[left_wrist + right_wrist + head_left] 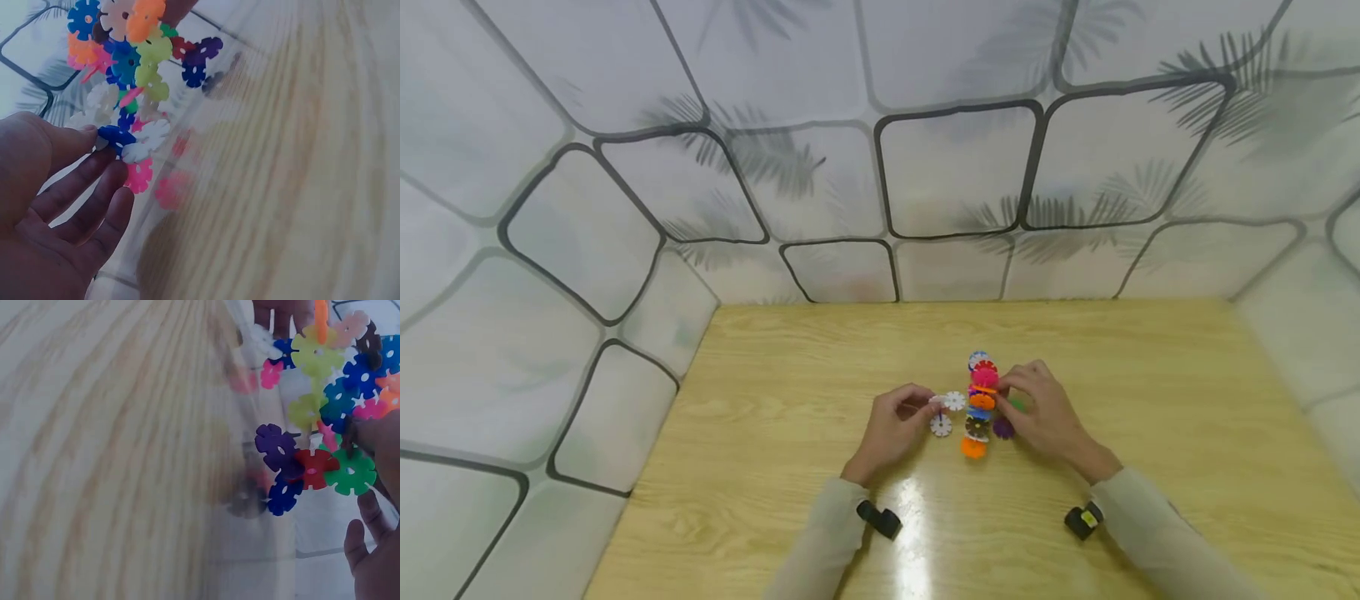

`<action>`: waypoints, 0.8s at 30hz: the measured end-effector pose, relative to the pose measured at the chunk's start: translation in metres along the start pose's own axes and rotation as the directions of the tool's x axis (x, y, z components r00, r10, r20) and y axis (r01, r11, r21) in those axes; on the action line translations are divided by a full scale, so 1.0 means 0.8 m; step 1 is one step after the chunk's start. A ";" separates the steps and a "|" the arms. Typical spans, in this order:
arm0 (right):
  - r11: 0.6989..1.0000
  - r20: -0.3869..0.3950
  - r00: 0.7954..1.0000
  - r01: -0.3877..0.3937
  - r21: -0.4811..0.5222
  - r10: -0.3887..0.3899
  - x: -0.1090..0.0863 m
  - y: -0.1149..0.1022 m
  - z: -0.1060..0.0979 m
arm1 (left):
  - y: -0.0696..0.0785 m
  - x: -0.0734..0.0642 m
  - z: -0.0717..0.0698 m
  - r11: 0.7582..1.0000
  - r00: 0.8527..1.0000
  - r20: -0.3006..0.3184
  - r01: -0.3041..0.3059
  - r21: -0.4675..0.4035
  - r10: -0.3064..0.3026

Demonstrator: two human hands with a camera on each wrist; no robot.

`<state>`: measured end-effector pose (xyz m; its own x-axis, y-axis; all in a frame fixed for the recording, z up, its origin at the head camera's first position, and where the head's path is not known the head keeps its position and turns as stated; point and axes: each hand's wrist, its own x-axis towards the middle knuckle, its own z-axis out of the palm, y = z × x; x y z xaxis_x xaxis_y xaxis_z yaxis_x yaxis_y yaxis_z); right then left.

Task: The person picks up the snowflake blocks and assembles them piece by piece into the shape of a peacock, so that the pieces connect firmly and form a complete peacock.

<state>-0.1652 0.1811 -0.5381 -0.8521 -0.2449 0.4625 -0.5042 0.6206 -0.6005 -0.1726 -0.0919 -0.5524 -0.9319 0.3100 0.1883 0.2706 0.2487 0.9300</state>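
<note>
A standing construction of notched, flower-shaped interlocking plastic discs [982, 402] is between the two hands in the head view. My left hand [891, 425] pinches a blue disc [117, 137] on its left branch between thumb and forefinger, the other fingers loosely bent. White [149, 140] and pink [140, 175] discs join that branch. On the other side, my right hand [1048, 417] grips the construction above a green disc [350, 472]; its fingertips are partly hidden. Red [314, 470], purple [275, 447] and dark blue discs [284, 499] continue from the green one.
The construction is over a glossy wood-grain table [775, 467] that reflects the discs. A pale wall covering [955, 175] with dark rounded outlines and leaf prints rises along the table's back and left edges. Both wrists wear small black cameras [880, 520].
</note>
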 end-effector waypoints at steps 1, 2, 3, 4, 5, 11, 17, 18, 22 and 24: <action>1.000 0.004 1.000 0.008 0.010 -0.008 0.000 0.003 0.001 | 0.001 0.000 0.002 1.000 1.000 -0.004 0.002 -0.004 -0.002; 1.000 0.006 1.000 0.015 0.016 -0.015 0.000 0.006 0.003 | 0.002 0.000 0.003 1.000 1.000 -0.009 0.011 -0.009 -0.011; 0.999 0.003 1.000 0.026 0.022 -0.026 0.000 0.008 0.004 | 0.003 0.000 0.005 1.000 1.000 -0.011 0.019 -0.014 -0.019; 0.999 0.000 0.999 0.035 0.030 -0.035 0.000 0.010 0.004 | 0.003 -0.001 0.006 0.999 1.000 -0.012 0.026 -0.019 -0.026; 0.998 -0.004 0.999 0.042 0.038 -0.042 0.000 0.012 0.005 | 0.004 -0.001 0.007 0.999 0.999 -0.014 0.034 -0.025 -0.035; 0.994 -0.038 0.996 0.080 0.070 -0.077 -0.001 0.015 0.006 | 0.003 -0.001 0.008 0.999 0.999 -0.020 0.025 -0.037 -0.026; 0.990 -0.045 0.994 0.108 0.094 -0.104 -0.001 0.016 0.008 | 0.003 -0.002 0.005 0.999 1.000 -0.013 0.022 -0.026 -0.022; 0.989 -0.046 0.994 0.108 0.097 -0.104 -0.001 0.016 0.009 | 0.004 -0.002 0.004 1.000 1.000 -0.013 0.019 -0.025 -0.020; 0.990 -0.053 0.994 0.099 0.096 -0.094 -0.002 0.018 0.012 | 0.006 -0.003 0.002 1.000 1.000 -0.018 -0.005 -0.015 0.005; 0.990 -0.055 0.994 0.099 0.100 -0.093 -0.002 0.018 0.014 | 0.007 -0.003 0.001 1.000 1.000 -0.023 -0.011 -0.011 0.011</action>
<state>-0.1725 0.1821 -0.5545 -0.7923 -0.2603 0.5518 -0.5973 0.5155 -0.6144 -0.1686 -0.0904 -0.5481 -0.9343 0.2912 0.2056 0.2782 0.2349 0.9314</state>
